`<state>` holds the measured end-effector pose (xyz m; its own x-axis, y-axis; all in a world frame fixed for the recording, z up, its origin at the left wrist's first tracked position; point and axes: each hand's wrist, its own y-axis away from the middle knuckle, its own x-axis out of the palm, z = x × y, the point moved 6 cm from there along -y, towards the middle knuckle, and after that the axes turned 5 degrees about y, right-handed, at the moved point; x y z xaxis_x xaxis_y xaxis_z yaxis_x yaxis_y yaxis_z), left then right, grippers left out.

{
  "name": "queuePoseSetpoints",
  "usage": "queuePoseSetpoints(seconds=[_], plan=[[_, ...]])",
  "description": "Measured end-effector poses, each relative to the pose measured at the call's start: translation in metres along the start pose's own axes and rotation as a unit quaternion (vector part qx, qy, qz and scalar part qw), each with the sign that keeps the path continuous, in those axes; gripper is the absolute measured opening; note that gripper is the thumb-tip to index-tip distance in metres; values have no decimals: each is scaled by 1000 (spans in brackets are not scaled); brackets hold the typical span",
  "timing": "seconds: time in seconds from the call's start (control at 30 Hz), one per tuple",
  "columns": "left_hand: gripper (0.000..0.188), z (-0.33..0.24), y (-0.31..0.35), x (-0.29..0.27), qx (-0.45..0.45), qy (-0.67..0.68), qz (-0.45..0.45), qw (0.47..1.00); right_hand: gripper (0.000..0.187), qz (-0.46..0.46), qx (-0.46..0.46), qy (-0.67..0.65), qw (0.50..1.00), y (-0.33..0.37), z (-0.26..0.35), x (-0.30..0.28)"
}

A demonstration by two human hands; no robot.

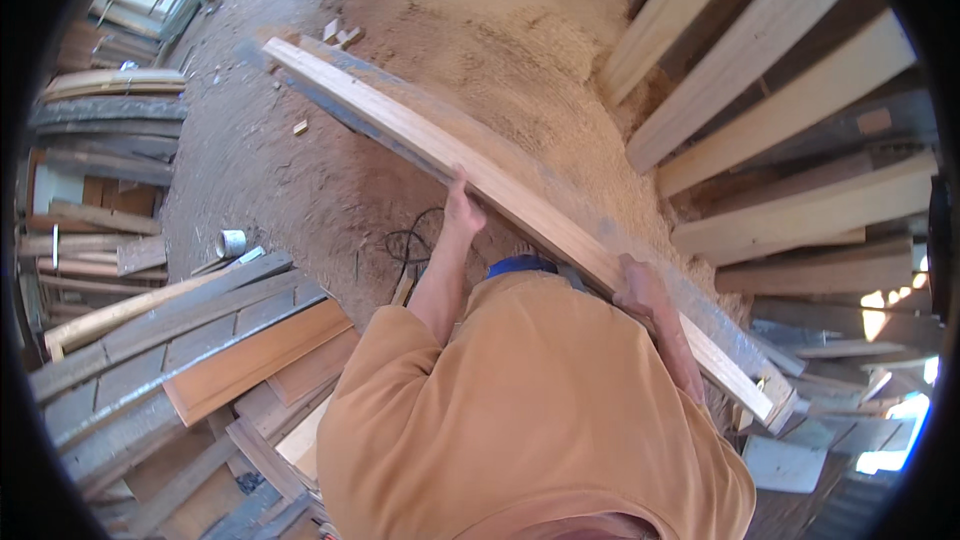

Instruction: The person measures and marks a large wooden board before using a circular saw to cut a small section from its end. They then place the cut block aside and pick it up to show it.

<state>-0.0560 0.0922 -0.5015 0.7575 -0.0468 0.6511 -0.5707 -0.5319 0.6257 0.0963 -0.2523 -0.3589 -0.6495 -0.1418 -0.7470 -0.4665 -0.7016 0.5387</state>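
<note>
A long pale wooden board [385, 127] runs slantwise from the upper left to the lower right in front of my body. It lies along a narrow grey, sawdust-covered support [500, 145], whose surface shows beyond the board's far edge. My left hand [462, 212] grips the board's near edge around its middle, thumb at the top and the other fingers hidden beneath. Farther down toward the right end, my right hand [642, 290] is closed over the board, its fingertips partly hidden.
Several tall timber beams [745, 50] lean along the right side. Stacked planks [110, 140] and a reddish-brown board [260, 360] fill the left. A white bucket [232, 242] and a black cable [408, 240] lie on the ground, with sawdust [490, 30] heaped beyond.
</note>
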Motion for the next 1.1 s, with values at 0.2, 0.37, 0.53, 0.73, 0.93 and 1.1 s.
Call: queuePoseSetpoints(seconds=[0.2,0.37,0.53,0.73,0.93,1.1], plan=[[92,-19,-15,15,129,38,42,990,51,-34,10,-39,999,26,19,-4],[101,-29,29,65,257,19,56,965,60,-143,48,-65,986,60,4,-19],[108,-44,23,74,308,39,66,948,68,-537,291,18,791,185,-79,-83],[120,-73,14,101,328,33,139,934,81,-573,540,-303,537,273,-220,47],[121,-79,42,155,149,151,443,871,78,-540,364,-719,241,184,-209,100],[125,-101,78,225,154,171,507,831,76,-523,262,-793,167,163,-229,126]])
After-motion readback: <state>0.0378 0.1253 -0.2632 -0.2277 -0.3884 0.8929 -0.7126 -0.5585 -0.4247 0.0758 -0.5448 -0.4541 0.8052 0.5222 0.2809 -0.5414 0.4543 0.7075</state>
